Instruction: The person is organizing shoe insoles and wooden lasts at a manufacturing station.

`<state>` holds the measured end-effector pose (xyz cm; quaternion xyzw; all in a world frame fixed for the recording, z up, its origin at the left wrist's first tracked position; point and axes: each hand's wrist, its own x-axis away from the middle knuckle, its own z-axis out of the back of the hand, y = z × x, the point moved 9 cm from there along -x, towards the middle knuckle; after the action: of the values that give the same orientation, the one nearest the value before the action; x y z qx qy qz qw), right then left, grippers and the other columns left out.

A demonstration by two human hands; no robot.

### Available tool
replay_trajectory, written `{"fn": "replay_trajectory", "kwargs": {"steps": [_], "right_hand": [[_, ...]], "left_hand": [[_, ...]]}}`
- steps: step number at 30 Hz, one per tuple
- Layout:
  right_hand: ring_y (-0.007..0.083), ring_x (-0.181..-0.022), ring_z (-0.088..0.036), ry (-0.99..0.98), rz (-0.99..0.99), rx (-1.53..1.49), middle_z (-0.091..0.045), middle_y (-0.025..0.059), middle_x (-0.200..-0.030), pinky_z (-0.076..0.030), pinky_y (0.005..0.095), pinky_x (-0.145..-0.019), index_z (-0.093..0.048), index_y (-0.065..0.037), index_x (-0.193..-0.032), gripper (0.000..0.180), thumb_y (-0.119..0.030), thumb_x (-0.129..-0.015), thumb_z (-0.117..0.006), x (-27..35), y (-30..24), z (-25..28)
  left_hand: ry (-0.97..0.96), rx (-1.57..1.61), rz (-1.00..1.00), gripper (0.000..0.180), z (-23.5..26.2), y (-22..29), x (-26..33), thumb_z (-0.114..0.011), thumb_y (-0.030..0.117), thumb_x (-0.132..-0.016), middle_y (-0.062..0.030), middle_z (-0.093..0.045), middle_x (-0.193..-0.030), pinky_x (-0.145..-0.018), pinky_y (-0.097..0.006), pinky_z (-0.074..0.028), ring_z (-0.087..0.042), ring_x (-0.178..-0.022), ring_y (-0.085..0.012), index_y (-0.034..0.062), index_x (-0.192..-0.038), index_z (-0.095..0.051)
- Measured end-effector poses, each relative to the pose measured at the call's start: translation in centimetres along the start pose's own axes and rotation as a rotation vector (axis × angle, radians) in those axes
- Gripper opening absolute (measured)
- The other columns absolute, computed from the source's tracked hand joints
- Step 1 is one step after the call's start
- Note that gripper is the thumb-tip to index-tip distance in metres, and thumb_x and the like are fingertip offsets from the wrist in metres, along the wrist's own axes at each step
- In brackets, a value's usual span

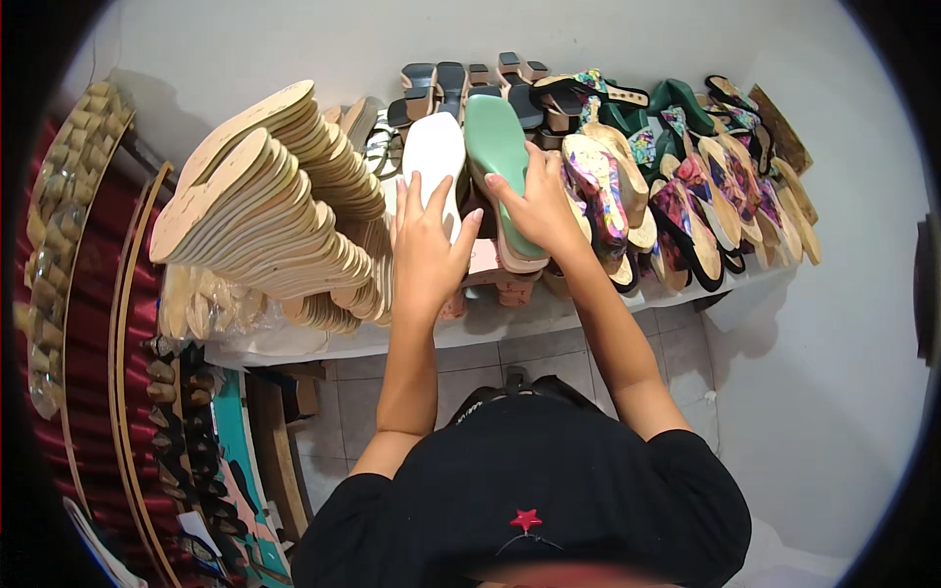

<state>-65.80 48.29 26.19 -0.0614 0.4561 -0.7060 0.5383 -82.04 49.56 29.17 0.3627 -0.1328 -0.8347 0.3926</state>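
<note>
A white shoe sole [431,147] and a green shoe sole [495,127] lie side by side at the middle of the table, toes pointing away from me. My left hand [426,240] rests on the white sole's near half, fingers spread and thumb apart. My right hand [539,201] grips the green sole, its thumb on top and the fingers along the right edge; their tips are partly hidden. Pale layers show beneath the green sole's near end. Under both hands, a pink block-like piece [485,257] is partly covered.
Tall stacks of pale wooden-looking soles [245,211] stand left of my hands. Black block-heeled sandals [451,78] sit behind, and several colourful patterned sandals [686,201] crowd the right. The white-covered table [470,338] meets walls behind. Shelves with dark shoes [172,421] stand at left.
</note>
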Motion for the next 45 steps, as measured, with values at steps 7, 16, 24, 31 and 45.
{"fn": "replay_trajectory", "kwargs": {"steps": [7, 16, 24, 31, 45], "right_hand": [[0.0338, -0.106, -0.041, 0.226, 0.278, -0.304, -0.04, 0.0202, -0.113, -0.031, 0.0389, -0.093, -0.046, 0.0, -0.111, 0.043, -0.018, -0.075, -0.06, 4.7, -2.2, 6.0], [0.0197, -0.077, -0.056, 0.417, 0.333, -0.219, -0.055, 0.0103, -0.086, -0.046, 0.027, -0.066, -0.059, -0.001, -0.083, 0.011, 0.001, -0.072, -0.056, 13.5, 3.0, 17.2], [0.0152, -0.065, -0.054, 0.569, 0.194, -0.211, -0.055, 0.0093, -0.076, -0.044, 0.0243, -0.058, -0.058, -0.001, -0.081, 0.009, 0.003, -0.074, -0.055, 20.9, 13.5, 30.0], [0.0109, -0.066, -0.053, 0.735, -0.062, -0.254, -0.053, 0.0072, -0.081, -0.044, 0.0216, -0.059, -0.057, 0.001, -0.082, 0.006, 0.001, -0.078, -0.052, 26.9, 25.0, 42.9], [0.0154, -0.068, -0.055, 0.146, -0.015, -0.241, -0.056, 0.0079, -0.078, -0.044, 0.0246, -0.062, -0.059, 0.001, -0.083, 0.009, 0.0, -0.075, -0.054, 13.4, 31.2, 46.0]], "left_hand": [[0.27, 0.496, -0.221, 0.023, 3.1, 5.5, 2.5, -0.048, 0.0, -0.073, -0.02, -0.049, -0.116, -0.098, -0.043, -0.029, -0.039, -0.118, -0.0356, -0.0018, -0.093, -0.059], [0.148, 0.88, -0.515, 0.012, -3.0, 14.9, 6.0, -0.048, -0.006, -0.056, -0.011, -0.058, -0.074, -0.07, -0.032, -0.043, -0.055, -0.078, -0.0263, 0.001, -0.061, -0.057], [0.046, 1.034, -0.561, 0.013, -11.4, 24.3, 6.2, -0.048, -0.006, -0.056, -0.0114, -0.058, -0.075, -0.068, -0.032, -0.045, -0.056, -0.075, -0.0252, 0.0007, -0.061, -0.057], [0.159, 0.932, -0.32, 0.011, -18.4, 27.3, 5.4, -0.048, -0.008, -0.065, -0.0112, -0.057, -0.075, -0.065, -0.027, -0.044, -0.056, -0.073, -0.0197, -0.0019, -0.064, -0.056], [0.28, 0.545, -0.385, 0.012, -17.1, 30.2, -0.3, -0.044, -0.01, -0.063, -0.0144, -0.057, -0.081, -0.059, -0.023, -0.04, -0.051, -0.068, -0.017, -0.0049, -0.067, -0.054]]}}
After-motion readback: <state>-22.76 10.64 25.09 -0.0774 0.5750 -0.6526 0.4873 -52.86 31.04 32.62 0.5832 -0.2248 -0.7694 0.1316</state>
